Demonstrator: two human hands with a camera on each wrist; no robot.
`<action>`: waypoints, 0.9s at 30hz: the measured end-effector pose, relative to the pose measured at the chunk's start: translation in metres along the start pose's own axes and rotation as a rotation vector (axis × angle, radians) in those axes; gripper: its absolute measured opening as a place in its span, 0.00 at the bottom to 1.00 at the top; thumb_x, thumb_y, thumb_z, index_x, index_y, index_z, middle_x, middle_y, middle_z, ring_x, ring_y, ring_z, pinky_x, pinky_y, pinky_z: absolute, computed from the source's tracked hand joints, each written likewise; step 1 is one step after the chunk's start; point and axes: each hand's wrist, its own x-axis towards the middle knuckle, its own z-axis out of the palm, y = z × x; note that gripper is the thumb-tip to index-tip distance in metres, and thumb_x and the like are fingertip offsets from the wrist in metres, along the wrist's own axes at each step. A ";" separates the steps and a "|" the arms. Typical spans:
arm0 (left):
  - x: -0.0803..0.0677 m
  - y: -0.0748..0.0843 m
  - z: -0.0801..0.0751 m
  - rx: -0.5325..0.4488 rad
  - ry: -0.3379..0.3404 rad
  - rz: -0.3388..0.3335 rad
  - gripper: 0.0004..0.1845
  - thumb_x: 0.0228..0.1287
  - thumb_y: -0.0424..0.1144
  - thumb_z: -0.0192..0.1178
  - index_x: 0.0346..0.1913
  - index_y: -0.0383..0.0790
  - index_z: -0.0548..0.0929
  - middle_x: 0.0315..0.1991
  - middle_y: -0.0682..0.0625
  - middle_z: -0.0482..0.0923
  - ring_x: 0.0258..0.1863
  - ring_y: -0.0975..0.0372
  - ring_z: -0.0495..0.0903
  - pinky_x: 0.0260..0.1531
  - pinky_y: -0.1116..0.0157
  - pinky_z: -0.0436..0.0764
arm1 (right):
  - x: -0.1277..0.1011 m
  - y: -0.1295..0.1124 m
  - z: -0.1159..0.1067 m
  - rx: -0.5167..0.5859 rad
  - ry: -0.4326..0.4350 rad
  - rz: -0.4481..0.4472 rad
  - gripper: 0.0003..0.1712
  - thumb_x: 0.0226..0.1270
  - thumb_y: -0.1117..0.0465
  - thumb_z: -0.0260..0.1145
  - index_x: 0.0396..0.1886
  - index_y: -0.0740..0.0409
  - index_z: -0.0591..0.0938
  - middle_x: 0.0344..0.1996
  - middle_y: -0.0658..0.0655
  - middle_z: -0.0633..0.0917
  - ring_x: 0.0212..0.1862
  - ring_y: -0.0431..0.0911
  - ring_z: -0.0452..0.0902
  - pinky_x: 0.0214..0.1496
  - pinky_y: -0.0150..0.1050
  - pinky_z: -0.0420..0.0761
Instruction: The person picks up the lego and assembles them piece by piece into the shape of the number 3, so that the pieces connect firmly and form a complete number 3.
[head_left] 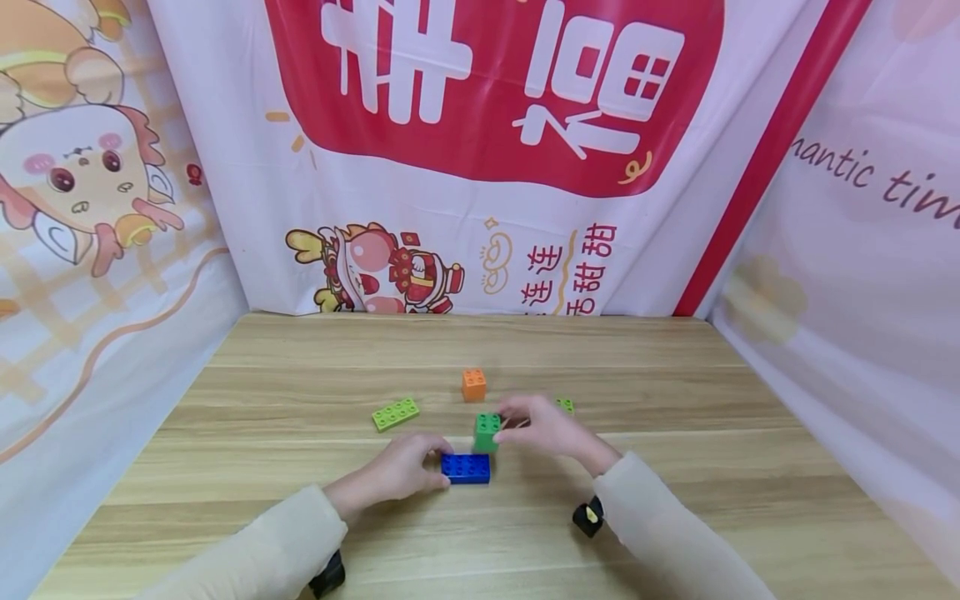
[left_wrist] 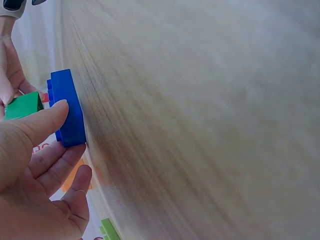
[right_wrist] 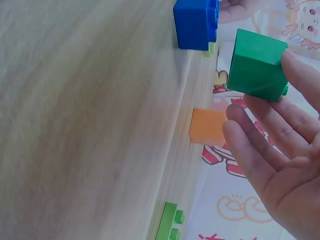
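Note:
A long blue toy brick (head_left: pixel 466 469) lies studs up on the table in the head view. My left hand (head_left: pixel 405 468) pinches its left end between thumb and fingers; the left wrist view shows the thumb on one side of the blue brick (left_wrist: pixel 71 112). My right hand (head_left: pixel 542 427) holds a green brick (head_left: pixel 487 432) by its right side, above and just behind the blue brick's right end. In the right wrist view, thumb and fingertips grip the green brick (right_wrist: pixel 259 65), which is off the table, its studs facing up.
Behind the hands stands an orange brick (head_left: pixel 474 385). A flat lime-green brick (head_left: pixel 395 414) lies to the left, and another lime-green brick (head_left: pixel 565 406) is partly hidden behind the right hand. Printed cloth (head_left: pixel 480 208) hangs along the wooden table's (head_left: pixel 300 350) back and sides.

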 end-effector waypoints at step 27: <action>0.000 0.000 0.000 0.012 0.016 0.008 0.17 0.49 0.36 0.70 0.44 0.37 0.81 0.40 0.48 0.79 0.43 0.54 0.75 0.45 0.52 0.72 | -0.007 -0.006 0.017 0.050 -0.063 -0.016 0.18 0.58 0.56 0.68 0.46 0.57 0.79 0.34 0.46 0.82 0.38 0.42 0.78 0.42 0.38 0.77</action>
